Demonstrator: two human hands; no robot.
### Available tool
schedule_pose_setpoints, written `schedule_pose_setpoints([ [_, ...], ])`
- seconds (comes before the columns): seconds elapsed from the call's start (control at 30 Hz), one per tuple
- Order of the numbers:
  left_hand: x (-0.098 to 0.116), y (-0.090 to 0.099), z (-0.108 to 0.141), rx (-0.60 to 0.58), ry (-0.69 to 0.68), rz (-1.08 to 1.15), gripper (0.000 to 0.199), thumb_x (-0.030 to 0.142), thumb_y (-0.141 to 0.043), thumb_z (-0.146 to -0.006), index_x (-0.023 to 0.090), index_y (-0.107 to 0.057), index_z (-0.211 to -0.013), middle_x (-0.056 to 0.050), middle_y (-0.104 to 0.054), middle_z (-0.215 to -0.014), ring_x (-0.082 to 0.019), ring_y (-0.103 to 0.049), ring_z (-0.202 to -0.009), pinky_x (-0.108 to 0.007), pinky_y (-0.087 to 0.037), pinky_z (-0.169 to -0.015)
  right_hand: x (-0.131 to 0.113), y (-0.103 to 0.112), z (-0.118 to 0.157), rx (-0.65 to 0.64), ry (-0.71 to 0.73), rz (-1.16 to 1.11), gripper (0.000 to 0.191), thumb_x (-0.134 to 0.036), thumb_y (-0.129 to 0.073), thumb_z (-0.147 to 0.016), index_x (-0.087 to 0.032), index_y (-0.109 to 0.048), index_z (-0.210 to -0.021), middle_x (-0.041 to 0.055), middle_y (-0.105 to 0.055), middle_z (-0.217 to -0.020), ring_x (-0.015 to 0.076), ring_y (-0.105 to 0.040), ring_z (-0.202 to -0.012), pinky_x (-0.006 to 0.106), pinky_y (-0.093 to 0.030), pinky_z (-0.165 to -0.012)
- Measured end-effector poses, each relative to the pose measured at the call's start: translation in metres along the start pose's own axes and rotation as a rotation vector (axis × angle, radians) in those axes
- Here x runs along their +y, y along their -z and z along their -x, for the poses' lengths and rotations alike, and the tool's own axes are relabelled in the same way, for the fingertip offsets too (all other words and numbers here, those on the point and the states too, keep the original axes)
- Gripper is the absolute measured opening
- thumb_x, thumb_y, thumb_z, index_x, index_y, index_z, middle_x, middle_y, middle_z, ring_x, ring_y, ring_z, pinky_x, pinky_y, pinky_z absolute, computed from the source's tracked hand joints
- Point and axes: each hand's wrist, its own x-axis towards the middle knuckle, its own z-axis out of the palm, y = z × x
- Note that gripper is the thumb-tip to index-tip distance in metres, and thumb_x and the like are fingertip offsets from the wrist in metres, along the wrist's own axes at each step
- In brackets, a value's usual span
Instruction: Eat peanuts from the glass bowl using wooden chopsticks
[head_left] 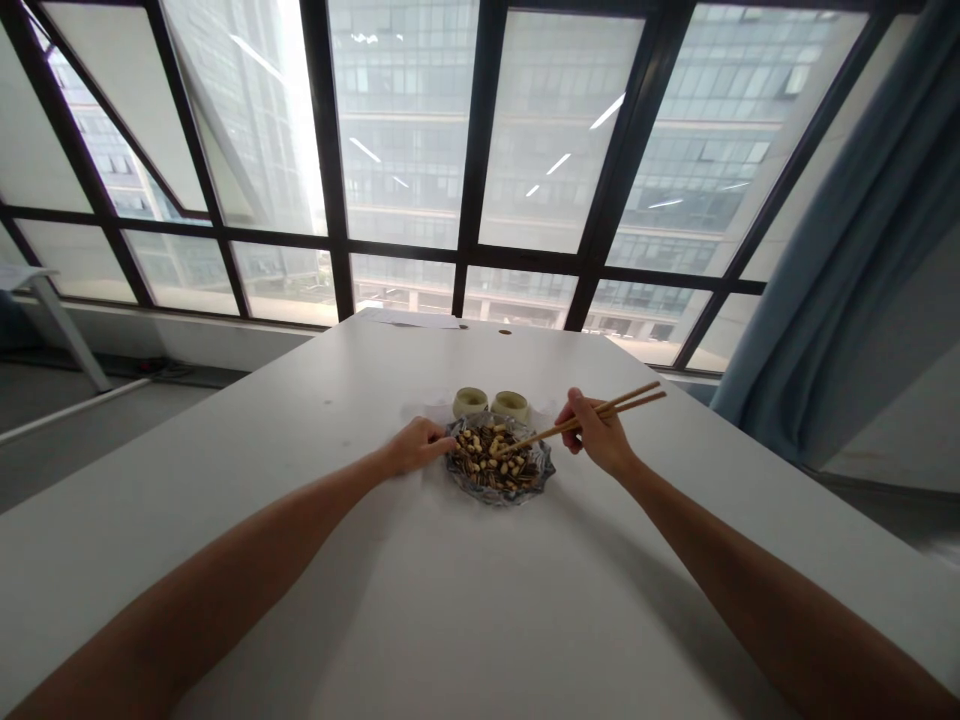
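Observation:
In the middle of the table stands a scalloped clear glass bowl [501, 496], filled with dark striped seeds and pale peanuts [486, 440]. At its left edge, my left hand [412, 446] grips the rim with the thumb toward the bowl and the other fingers curled. My right hand [596, 436], to the right of the bowl, is closed around a pair of wooden chopsticks [628, 399]. Their tips reach down among the peanuts; I cannot tell whether a nut is pinched between them. Two small light-green cups, a left cup [470, 402] and a right cup [511, 405], stand just behind the bowl.
Everything rests on a long white table [480, 620]. Papers [409, 319] lie at its far end, near two round cable holes. Beyond are large dark-framed windows, one tilted open at left. A blue curtain [825, 230] hangs at right, and another white table [64, 320] stands far left.

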Motion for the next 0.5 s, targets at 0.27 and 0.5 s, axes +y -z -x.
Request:
schedule_pose_setpoints([
  [0.27,0.002,-0.003,0.002,0.011,0.003,-0.037,0.055,0.060,-0.040,-0.084,0.019,-0.029,-0.049,0.005,-0.022,-0.052,-0.007,-0.024,-0.050,-0.024,-0.016,-0.048,0.000,-0.008,0.002,-0.057,0.040,0.084,0.058,-0.073,-0.059,-0.078,-0.017,-0.065,-0.063,0.0016,-0.059,-0.046,0.0105,-0.052,-0.036,0.021,-0.040,-0.034],
  [0.5,0.000,-0.003,0.002,0.030,0.009,-0.087,0.054,0.058,-0.039,-0.083,0.019,-0.027,-0.048,0.005,-0.018,-0.051,-0.007,-0.022,-0.049,-0.024,-0.015,-0.048,-0.009,0.001,-0.001,-0.008,0.028,0.086,0.065,-0.077,-0.053,-0.079,-0.017,-0.061,-0.055,0.0009,-0.052,-0.037,0.0091,-0.044,-0.029,0.020,-0.032,-0.030],
])
